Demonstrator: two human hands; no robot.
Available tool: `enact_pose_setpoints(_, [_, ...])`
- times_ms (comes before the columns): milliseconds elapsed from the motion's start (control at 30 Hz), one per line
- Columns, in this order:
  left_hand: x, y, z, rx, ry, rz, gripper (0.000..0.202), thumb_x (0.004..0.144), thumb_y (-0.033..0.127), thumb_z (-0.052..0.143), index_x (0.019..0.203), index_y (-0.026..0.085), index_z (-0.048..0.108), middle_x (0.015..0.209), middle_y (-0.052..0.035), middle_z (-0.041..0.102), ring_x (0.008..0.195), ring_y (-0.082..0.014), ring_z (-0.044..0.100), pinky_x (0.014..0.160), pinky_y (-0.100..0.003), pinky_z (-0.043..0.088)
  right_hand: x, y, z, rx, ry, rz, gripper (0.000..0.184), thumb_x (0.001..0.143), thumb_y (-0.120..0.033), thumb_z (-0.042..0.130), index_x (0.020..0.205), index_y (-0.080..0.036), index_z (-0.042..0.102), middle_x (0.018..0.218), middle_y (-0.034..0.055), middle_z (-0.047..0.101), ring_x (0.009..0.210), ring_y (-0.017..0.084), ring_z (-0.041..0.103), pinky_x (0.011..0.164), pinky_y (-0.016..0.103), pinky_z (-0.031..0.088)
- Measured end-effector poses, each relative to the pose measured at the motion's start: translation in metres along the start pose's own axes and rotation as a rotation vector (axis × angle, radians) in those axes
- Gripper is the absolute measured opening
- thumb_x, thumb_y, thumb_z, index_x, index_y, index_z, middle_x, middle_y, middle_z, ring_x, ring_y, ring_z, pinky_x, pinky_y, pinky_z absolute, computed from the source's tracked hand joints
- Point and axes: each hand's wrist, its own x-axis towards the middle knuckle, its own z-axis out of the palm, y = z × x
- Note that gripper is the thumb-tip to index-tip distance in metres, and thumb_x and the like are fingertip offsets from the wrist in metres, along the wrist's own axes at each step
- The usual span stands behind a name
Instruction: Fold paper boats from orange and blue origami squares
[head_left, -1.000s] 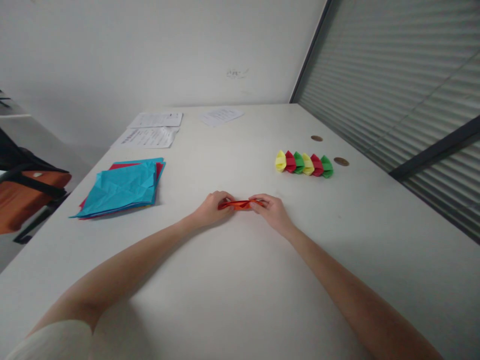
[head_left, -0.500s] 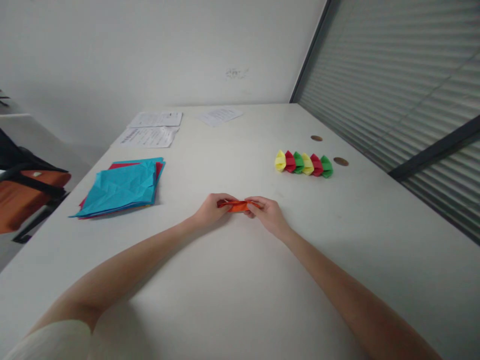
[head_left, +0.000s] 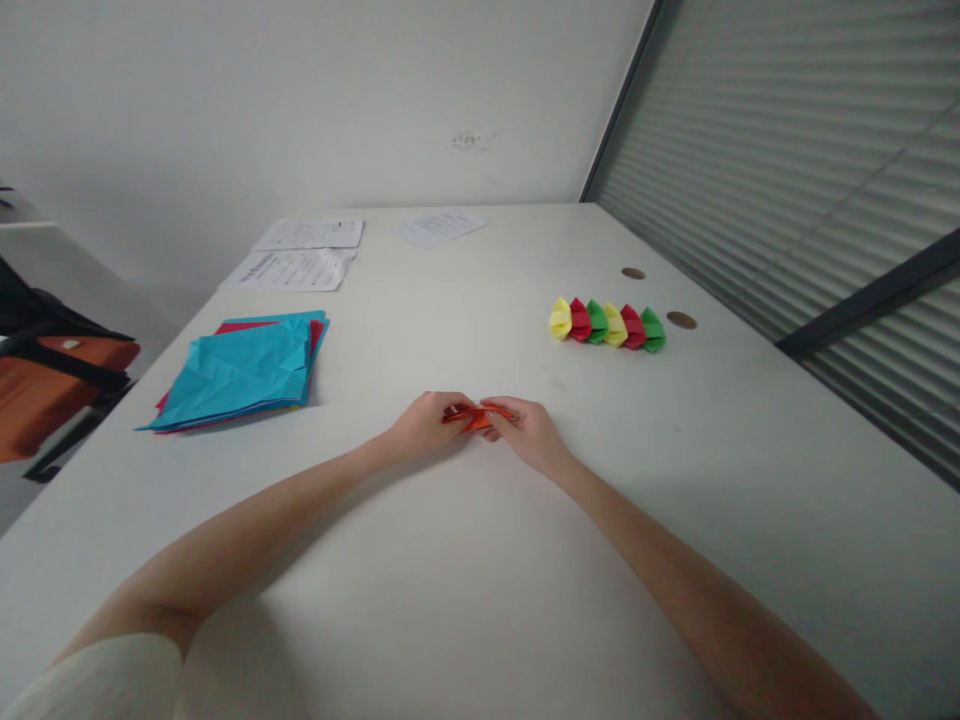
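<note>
A small folded piece of orange paper (head_left: 477, 419) is held low over the table between my two hands. My left hand (head_left: 430, 422) pinches its left end, fingers behind and thumb in front. On the other side my right hand (head_left: 529, 433) grips the right end, its thumb pressed on the front near the middle. Fingers cover both ends of the paper, so its full shape is hidden. Beyond my right hand lies a row of folded paper pieces (head_left: 606, 324) in yellow, red and green, each overlapping its neighbour.
A stack of blue and red paper sheets (head_left: 244, 365) lies on the left of the white table (head_left: 450, 600). Printed pages (head_left: 300, 268) rest at the far left, with another printed sheet (head_left: 442, 228) near the wall. Two round brown spots (head_left: 681, 320) mark the right side. An orange chair (head_left: 60, 385) stands at left.
My hands have come slightly closer together. The orange paper has turned from a flat strip facing me to a more bent, tilted shape, still held at both ends.
</note>
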Motion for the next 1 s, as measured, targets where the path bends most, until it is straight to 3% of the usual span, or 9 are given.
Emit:
enact_pose_setpoints(133, [-0.002, 0.008, -0.002, 0.02, -0.018, -0.012, 0.031, 0.088, 0.036, 0.051, 0.084, 0.013, 0.071, 0.069, -0.004, 0.069, 0.056, -0.0112, 0.055, 0.057, -0.022, 0.042, -0.002, -0.002, 0.002, -0.083, 0.004, -0.091, 0.034, 0.084, -0.04, 0.06, 0.11, -0.018, 0.062, 0.081, 0.0046, 0.072, 0.063, 0.016, 0.07, 0.063, 0.03, 0.059])
enact_pose_setpoints(233, [-0.001, 0.008, -0.005, -0.073, -0.053, -0.135, 0.037, 0.089, 0.038, 0.044, 0.069, 0.013, 0.063, 0.052, 0.0, 0.058, 0.045, -0.0096, 0.049, 0.048, -0.021, 0.037, 0.0, -0.002, 0.0, -0.04, 0.072, -0.133, 0.03, 0.083, -0.041, 0.062, 0.105, -0.022, 0.054, 0.083, 0.0005, 0.069, 0.065, 0.014, 0.07, 0.062, 0.028, 0.057])
enact_pose_setpoints(333, [0.001, 0.006, -0.006, -0.203, -0.067, -0.24, 0.033, 0.087, 0.038, 0.045, 0.067, 0.015, 0.057, 0.052, 0.0009, 0.057, 0.044, -0.0099, 0.052, 0.046, -0.02, 0.038, 0.005, -0.004, -0.001, -0.032, 0.084, -0.151, 0.03, 0.079, -0.04, 0.065, 0.098, -0.024, 0.048, 0.086, -0.0009, 0.066, 0.066, 0.014, 0.07, 0.062, 0.027, 0.056])
enact_pose_setpoints(467, [0.001, 0.008, -0.006, -0.222, -0.049, -0.242, 0.029, 0.085, 0.038, 0.045, 0.068, 0.017, 0.053, 0.055, 0.0015, 0.057, 0.046, -0.0108, 0.055, 0.048, -0.02, 0.04, 0.015, -0.009, 0.006, -0.019, 0.033, -0.109, 0.036, 0.078, -0.041, 0.065, 0.101, -0.025, 0.043, 0.074, -0.0035, 0.065, 0.06, 0.015, 0.067, 0.054, 0.025, 0.051])
enact_pose_setpoints(667, [0.001, 0.006, -0.01, 0.042, 0.031, -0.062, 0.03, 0.084, 0.032, 0.042, 0.059, 0.017, 0.049, 0.053, 0.0014, 0.053, 0.05, -0.0096, 0.046, 0.051, -0.021, 0.034, 0.025, -0.006, 0.019, -0.058, 0.113, -0.138, 0.027, 0.077, -0.036, 0.061, 0.097, -0.023, 0.049, 0.065, -0.0049, 0.061, 0.057, 0.014, 0.061, 0.056, 0.026, 0.048])
enact_pose_setpoints(900, [0.001, 0.003, -0.01, -0.102, -0.015, -0.218, 0.029, 0.085, 0.03, 0.039, 0.066, 0.016, 0.055, 0.053, -0.0002, 0.057, 0.045, -0.0112, 0.051, 0.045, -0.021, 0.036, 0.024, 0.004, 0.024, -0.099, 0.178, -0.159, 0.017, 0.074, -0.03, 0.058, 0.088, -0.02, 0.057, 0.063, -0.003, 0.059, 0.054, 0.013, 0.055, 0.05, 0.024, 0.044])
enact_pose_setpoints(1000, [-0.001, 0.004, -0.008, -0.055, -0.022, -0.183, 0.03, 0.087, 0.029, 0.039, 0.066, 0.016, 0.055, 0.051, 0.0008, 0.056, 0.043, -0.0105, 0.049, 0.046, -0.021, 0.036, 0.022, 0.003, 0.024, -0.132, 0.195, -0.154, 0.017, 0.073, -0.025, 0.055, 0.088, -0.02, 0.059, 0.061, -0.0034, 0.058, 0.052, 0.012, 0.055, 0.049, 0.023, 0.044])
